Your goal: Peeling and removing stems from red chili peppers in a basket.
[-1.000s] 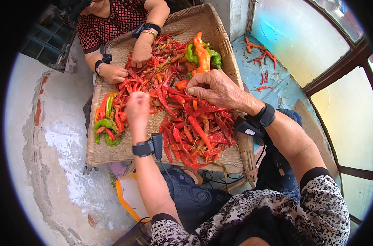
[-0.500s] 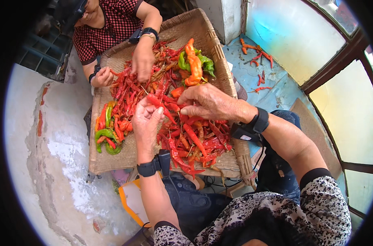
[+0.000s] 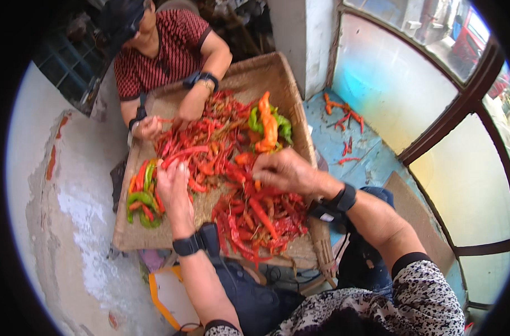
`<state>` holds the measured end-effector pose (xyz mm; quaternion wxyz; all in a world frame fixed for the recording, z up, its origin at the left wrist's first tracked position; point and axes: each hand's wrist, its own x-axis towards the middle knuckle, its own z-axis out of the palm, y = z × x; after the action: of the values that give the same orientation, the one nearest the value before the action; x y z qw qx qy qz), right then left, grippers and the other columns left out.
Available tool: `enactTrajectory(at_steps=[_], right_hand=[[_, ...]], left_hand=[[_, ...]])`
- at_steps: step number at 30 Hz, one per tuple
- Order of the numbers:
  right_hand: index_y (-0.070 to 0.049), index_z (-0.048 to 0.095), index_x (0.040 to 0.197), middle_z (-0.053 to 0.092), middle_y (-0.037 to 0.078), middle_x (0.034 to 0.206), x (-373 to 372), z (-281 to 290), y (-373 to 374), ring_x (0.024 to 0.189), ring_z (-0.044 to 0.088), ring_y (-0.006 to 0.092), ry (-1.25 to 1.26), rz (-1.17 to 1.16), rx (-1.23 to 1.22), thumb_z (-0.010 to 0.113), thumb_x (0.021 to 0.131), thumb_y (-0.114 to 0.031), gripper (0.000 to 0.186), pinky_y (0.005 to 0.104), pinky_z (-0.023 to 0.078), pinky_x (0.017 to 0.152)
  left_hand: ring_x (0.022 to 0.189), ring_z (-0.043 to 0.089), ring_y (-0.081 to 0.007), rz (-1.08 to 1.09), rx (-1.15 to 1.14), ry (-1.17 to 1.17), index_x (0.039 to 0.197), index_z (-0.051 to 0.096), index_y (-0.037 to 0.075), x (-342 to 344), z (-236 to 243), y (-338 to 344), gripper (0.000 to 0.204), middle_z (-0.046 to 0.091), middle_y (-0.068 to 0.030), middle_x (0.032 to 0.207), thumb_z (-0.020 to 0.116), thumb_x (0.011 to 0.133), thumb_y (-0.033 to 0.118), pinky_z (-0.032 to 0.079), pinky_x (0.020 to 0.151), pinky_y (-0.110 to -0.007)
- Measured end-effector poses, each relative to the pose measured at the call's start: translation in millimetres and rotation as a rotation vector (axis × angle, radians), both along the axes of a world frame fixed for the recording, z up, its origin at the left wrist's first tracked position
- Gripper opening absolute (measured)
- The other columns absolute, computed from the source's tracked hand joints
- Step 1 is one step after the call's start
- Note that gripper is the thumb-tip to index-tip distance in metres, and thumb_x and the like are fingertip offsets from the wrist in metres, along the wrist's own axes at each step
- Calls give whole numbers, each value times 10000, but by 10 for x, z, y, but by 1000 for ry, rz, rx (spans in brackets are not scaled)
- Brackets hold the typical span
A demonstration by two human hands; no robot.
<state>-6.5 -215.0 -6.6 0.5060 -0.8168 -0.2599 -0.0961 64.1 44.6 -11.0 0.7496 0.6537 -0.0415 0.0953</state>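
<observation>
My left hand (image 3: 174, 189) grips a long red chili (image 3: 189, 152) above the left part of a woven tray (image 3: 120, 235). At the right, my right hand (image 3: 283, 173) has curled, pinched fingers over the red chili pile (image 3: 259, 221); what they hold, if anything, is hidden. A bunch of orange and green peppers (image 3: 269, 129) lies near the tray's upper right, and mixed green, red and orange peppers (image 3: 143, 199) lie at its left edge. The frame is somewhat blurred.
Across the tray a co-worker (image 3: 162, 59) has both hands in the chilies. Right are a blue floor (image 3: 330, 157) with scattered chilies and framed frosted windows (image 3: 395, 84). A peeling wall (image 3: 64, 213) is left; an orange-edged white object (image 3: 162, 288) sits below the tray.
My left hand rose into the pile, took a red chili, then shifted left with it. My right hand moved apart from it. The view tilted, so the whole scene sits lower in the picture.
</observation>
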Motion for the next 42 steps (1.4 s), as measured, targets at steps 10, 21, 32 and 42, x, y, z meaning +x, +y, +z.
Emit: enactTrajectory(at_steps=[10, 21, 32, 42], right_hand=[[6, 609, 850, 619, 154, 694, 68, 53, -137, 642, 619, 306, 40, -96, 3, 608, 868, -111, 118, 367, 486, 597], [-5, 627, 848, 610, 171, 684, 78, -78, -107, 652, 609, 355, -73, -67, -50, 640, 839, -147, 142, 404, 484, 593], [-12, 627, 884, 575, -7, 672, 75, -132, 306, 611, 524, 72, 475, 114, 503, 635, 898, -235, 224, 251, 426, 515], [-29, 603, 826, 540, -27, 639, 144, -10, 149, 548, 471, 30, 451, -131, 585, 593, 918, -219, 211, 190, 377, 472]], left_hand=[[1051, 578, -353, -95, 1187, -212, 1278, 502, 49, 83, -375, -282, 449, 582, -204, 1178, 593, 850, 149, 483, 856, -440], [767, 549, -82, -305, 698, 21, 1084, 535, 18, -120, -118, -237, 263, 604, -29, 897, 624, 842, 71, 464, 694, -237], [757, 585, -77, -549, 486, 102, 1025, 491, 17, -550, 2, -359, 206, 613, -36, 832, 606, 855, 7, 481, 676, -227], [866, 623, -253, -99, 1029, -141, 1175, 562, 27, -41, -81, -48, 337, 637, -153, 1043, 583, 885, 197, 480, 799, -368]])
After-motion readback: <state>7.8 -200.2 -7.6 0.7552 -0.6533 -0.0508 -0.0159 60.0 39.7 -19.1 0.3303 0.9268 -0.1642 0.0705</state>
